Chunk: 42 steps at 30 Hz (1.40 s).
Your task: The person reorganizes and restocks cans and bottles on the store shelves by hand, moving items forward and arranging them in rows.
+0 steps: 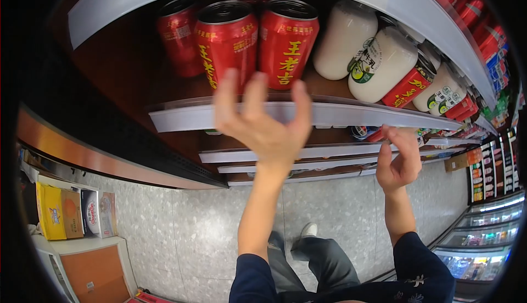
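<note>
Red cans with yellow lettering stand upright at the left of the upper shelf. My left hand (pixel 266 121) is raised in front of the shelf's pale edge strip (pixel 340 115), fingers spread and slightly blurred, just before the middle can (pixel 228 47) and the right-hand can (pixel 288 42). Nothing shows in its grasp. My right hand (pixel 399 159) is farther right, below the same strip, its fingers curled with the thumb near the index fingertip; whether anything small is between them cannot be made out. White bottles (pixel 384 64) stand on the shelf above it.
Another red can (pixel 420 80) stands among the white bottles. Lower shelves (pixel 329 152) run beneath. Cardboard boxes (pixel 55 212) sit on a cabinet at the left. Glass-fronted coolers (pixel 472 264) and stocked shelves (pixel 494 171) are at the right. Grey floor (pixel 192 220) lies below.
</note>
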Motion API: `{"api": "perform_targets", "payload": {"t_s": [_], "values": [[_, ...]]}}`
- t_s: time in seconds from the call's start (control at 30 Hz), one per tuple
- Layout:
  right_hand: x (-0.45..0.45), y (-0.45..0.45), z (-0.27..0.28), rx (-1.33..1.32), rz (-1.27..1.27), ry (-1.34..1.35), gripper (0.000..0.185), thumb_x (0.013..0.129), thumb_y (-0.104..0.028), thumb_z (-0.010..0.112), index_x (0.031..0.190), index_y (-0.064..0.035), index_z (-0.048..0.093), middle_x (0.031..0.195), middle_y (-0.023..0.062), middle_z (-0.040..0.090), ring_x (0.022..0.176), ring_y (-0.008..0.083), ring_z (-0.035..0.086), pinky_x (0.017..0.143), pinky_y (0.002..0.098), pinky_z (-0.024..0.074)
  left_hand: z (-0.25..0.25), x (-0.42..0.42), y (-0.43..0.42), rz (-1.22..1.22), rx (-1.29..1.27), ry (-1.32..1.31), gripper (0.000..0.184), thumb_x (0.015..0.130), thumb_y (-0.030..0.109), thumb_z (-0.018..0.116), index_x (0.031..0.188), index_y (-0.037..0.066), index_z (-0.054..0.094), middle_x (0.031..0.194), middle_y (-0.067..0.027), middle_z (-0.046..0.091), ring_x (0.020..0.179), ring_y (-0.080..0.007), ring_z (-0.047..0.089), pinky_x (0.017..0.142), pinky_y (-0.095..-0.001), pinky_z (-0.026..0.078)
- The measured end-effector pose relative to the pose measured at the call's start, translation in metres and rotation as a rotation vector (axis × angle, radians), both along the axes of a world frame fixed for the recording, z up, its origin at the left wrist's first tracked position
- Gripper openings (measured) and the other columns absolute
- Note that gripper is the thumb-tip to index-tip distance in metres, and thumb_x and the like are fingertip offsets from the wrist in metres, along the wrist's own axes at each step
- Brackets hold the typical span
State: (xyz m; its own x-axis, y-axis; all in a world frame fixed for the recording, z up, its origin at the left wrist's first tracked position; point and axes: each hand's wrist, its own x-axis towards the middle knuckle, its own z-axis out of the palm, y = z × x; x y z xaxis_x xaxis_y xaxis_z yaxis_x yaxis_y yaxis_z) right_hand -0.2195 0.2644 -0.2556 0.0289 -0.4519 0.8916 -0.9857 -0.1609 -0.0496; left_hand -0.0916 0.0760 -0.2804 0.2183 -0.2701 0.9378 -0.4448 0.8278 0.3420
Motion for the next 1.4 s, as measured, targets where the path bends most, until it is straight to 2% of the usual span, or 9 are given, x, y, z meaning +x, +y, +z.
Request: {"api": "perform_targets", "payload": {"t_s": [0.27, 0.53, 0.57, 0.8, 1.0, 1.03, 1.13, 1.3, 1.4], "values": [[0.029, -0.027, 0.025, 0.112, 0.025, -0.080, 0.027, 0.075, 0.007, 0.065, 0.102, 0.0048, 0.063, 0.095, 0.0192, 0.069, 0.079, 0.0282, 0.066, 0.072, 0.0329, 0.0524, 0.030, 0.025, -0.014, -0.039, 0.323, -0.061, 0.085, 0.077, 0.039, 0.078, 0.138, -0.007, 0.038, 0.128, -0.0230, 0.048, 0.107, -0.0362, 0.047, 0.090, -0.0456, 0.035], [0.076, -0.101, 0.067, 0.162, 0.089, -0.162, 0.029, 0.076, 0.005, 0.069, 0.105, 0.0055, 0.063, 0.110, 0.0208, 0.065, 0.080, 0.0240, 0.066, 0.071, 0.0289, 0.0544, 0.031, 0.037, -0.014, -0.216, 0.363, -0.040, 0.072, 0.077, 0.020, 0.077, 0.135, -0.005, 0.044, 0.115, -0.0184, 0.047, 0.102, -0.0319, 0.046, 0.086, -0.0403, 0.039], [0.078, -0.109, 0.072, 0.162, 0.084, -0.092, 0.035, 0.076, 0.003, 0.072, 0.110, 0.0038, 0.063, 0.115, 0.0207, 0.062, 0.078, 0.0213, 0.066, 0.068, 0.0266, 0.0553, 0.033, 0.038, -0.017, -0.222, 0.334, 0.008, 0.063, 0.074, 0.015, 0.073, 0.128, -0.006, 0.050, 0.111, -0.0181, 0.054, 0.092, -0.0330, 0.051, 0.077, -0.0404, 0.043], [0.102, -0.153, 0.101, 0.273, -0.107, -0.198, 0.050, 0.076, -0.013, 0.081, 0.120, -0.0030, 0.062, 0.100, 0.0115, 0.063, 0.058, 0.0106, 0.060, 0.050, 0.0238, 0.0448, 0.028, 0.072, -0.037, -0.566, 0.322, -0.006, 0.041, 0.074, 0.011, 0.070, 0.112, -0.001, 0.060, 0.103, -0.0188, 0.056, 0.090, -0.0332, 0.054, 0.074, -0.0421, 0.047], [0.106, -0.162, 0.104, 0.416, -0.142, -0.259, 0.050, 0.080, -0.016, 0.080, 0.123, -0.0017, 0.061, 0.073, 0.0035, 0.063, 0.051, 0.0034, 0.051, 0.052, 0.0169, 0.0387, 0.061, 0.082, -0.085, -0.024, 0.382, -0.136, 0.069, 0.074, 0.026, 0.079, 0.128, -0.001, 0.046, 0.108, -0.0189, 0.055, 0.093, -0.0378, 0.057, 0.080, -0.0462, 0.047], [0.106, -0.161, 0.105, 0.430, -0.142, -0.288, 0.049, 0.080, -0.017, 0.080, 0.123, -0.0017, 0.061, 0.066, 0.0017, 0.061, 0.050, 0.0029, 0.050, 0.052, 0.0166, 0.0378, 0.064, 0.082, -0.091, -0.055, 0.446, -0.197, 0.081, 0.069, 0.032, 0.082, 0.131, 0.001, 0.039, 0.111, -0.0193, 0.055, 0.095, -0.0400, 0.058, 0.081, -0.0482, 0.048], [0.104, -0.157, 0.106, 0.448, -0.100, -0.331, 0.047, 0.082, -0.015, 0.078, 0.124, -0.0018, 0.061, 0.050, -0.0030, 0.050, 0.047, 0.0019, 0.044, 0.052, 0.0155, 0.0344, 0.065, 0.085, -0.107, -0.167, 0.650, -0.358, 0.079, 0.068, 0.032, 0.084, 0.127, 0.002, 0.041, 0.110, -0.0205, 0.055, 0.097, -0.0412, 0.059, 0.080, -0.0480, 0.049], [0.097, -0.149, 0.108, 0.506, -0.025, -0.382, 0.044, 0.083, -0.012, 0.075, 0.123, -0.0009, 0.061, 0.053, -0.0021, 0.052, 0.049, 0.0031, 0.046, 0.052, 0.0152, 0.0342, 0.049, 0.113, -0.132, -0.896, 0.755, -0.017, 0.056, 0.071, 0.016, 0.081, 0.117, 0.003, 0.052, 0.108, -0.0180, 0.057, 0.099, -0.0339, 0.061, 0.090, -0.0386, 0.049], [0.093, -0.140, 0.096, 0.311, 0.034, -0.201, 0.036, 0.080, -0.010, 0.074, 0.114, -0.0021, 0.065, 0.084, 0.0107, 0.065, 0.051, 0.0143, 0.055, 0.050, 0.0251, 0.0437, 0.052, 0.119, -0.133, -0.790, 0.793, -0.147, 0.062, 0.071, 0.019, 0.082, 0.122, 0.003, 0.050, 0.113, -0.0190, 0.057, 0.108, -0.0308, 0.057, 0.094, -0.0380, 0.045]]}}
